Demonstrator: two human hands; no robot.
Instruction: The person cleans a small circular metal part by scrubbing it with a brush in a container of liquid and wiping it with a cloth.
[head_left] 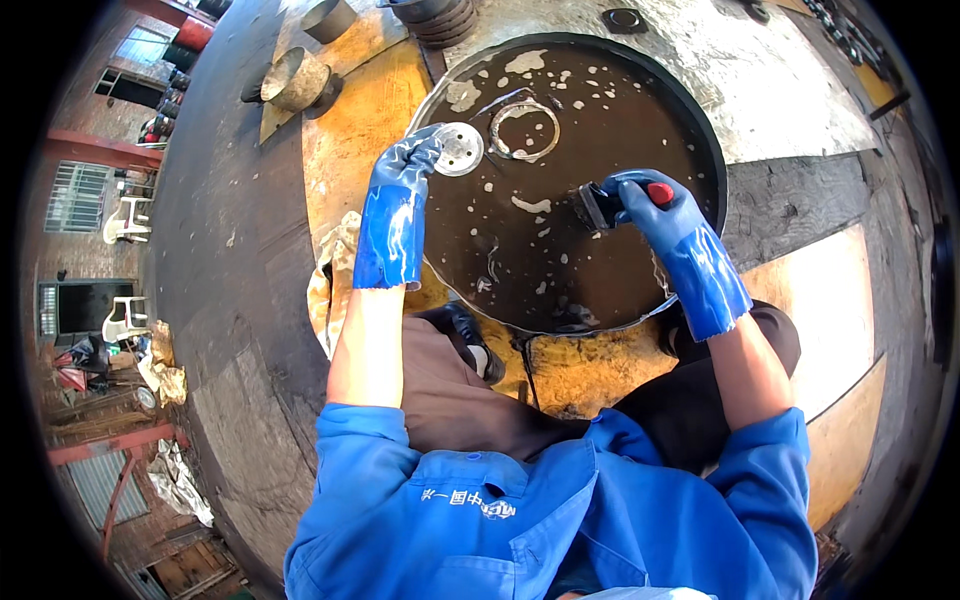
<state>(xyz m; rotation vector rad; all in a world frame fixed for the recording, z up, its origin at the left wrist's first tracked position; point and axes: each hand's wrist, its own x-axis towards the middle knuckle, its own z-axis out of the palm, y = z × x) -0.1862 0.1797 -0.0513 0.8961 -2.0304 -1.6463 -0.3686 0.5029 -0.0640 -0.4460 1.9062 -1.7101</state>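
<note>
My left hand, in a long blue rubber glove, grips a round silvery metal disc with several small holes, over the left rim of a wide round basin. Dark brown liquid with patches of pale foam fills the basin. Gloved the same way, my right hand is closed round the handle of a brush, whose red handle end sticks out above the fist. The dark brush head hangs above the liquid, apart from the disc. A metal ring lies in the liquid between the two hands, partly above the surface.
Metal cups stand on stained boards beyond the basin's left side. A stack of dark round parts sits behind the rim. One black ring rests farther back. A stained cloth lies by my left forearm. White chairs stand far left.
</note>
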